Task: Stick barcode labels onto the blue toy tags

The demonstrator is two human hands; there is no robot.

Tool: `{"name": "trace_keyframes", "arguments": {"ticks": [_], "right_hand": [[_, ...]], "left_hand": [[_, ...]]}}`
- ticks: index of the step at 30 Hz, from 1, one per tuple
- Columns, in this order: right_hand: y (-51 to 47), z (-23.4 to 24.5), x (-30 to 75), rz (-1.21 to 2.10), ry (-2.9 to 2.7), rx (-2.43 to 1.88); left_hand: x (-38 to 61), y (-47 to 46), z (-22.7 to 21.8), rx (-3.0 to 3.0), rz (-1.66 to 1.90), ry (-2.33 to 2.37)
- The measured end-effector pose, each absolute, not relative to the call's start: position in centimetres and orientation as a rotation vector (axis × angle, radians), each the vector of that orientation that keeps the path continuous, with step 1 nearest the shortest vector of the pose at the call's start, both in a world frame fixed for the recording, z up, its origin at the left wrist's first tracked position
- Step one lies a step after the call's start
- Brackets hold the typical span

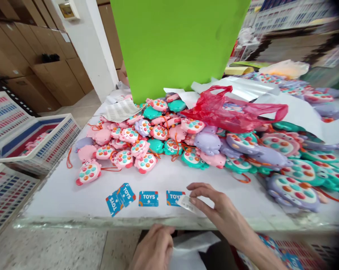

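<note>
My right hand (216,208) rests on the white table (59,198) near its front edge, its fingers pinched on a small clear plastic bag (186,203) lying over a blue "TOYS" card (173,197). A second blue card (148,198) and a fanned pair of cards (121,198) lie in a row to the left. Below the table edge, my left hand (154,249) is curled on white plastic sheeting (193,245). Behind the cards spreads a heap of pink, teal and purple pop toys (169,140).
A green panel (175,45) stands at the back of the table. A red plastic bag (228,108) and white sheets lie on the toys. White crates (31,144) with pink toys stand at left. Cardboard boxes (31,48) line the far wall.
</note>
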State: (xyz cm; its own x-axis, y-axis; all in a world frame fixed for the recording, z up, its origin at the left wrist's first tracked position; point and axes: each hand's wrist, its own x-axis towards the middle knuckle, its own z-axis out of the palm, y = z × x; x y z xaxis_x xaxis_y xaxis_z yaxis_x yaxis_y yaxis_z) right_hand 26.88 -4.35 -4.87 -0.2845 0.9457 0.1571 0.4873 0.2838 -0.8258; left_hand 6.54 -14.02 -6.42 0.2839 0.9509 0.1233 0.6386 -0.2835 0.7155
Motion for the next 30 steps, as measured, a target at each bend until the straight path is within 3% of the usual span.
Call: {"name": "trace_keyframes", "arguments": {"ticks": [7, 30], "right_hand": [[-1.4, -6.9, 25.2, 0.96, -2.176, -1.223], [-0.7, -7.0, 24.6, 1.012, -2.222, -1.165]], "left_hand": [[6.7, -12.3, -9.5, 2.486, 0.565, 1.401], [6.3, -10.8, -8.4, 2.477, 0.682, 1.288]]}}
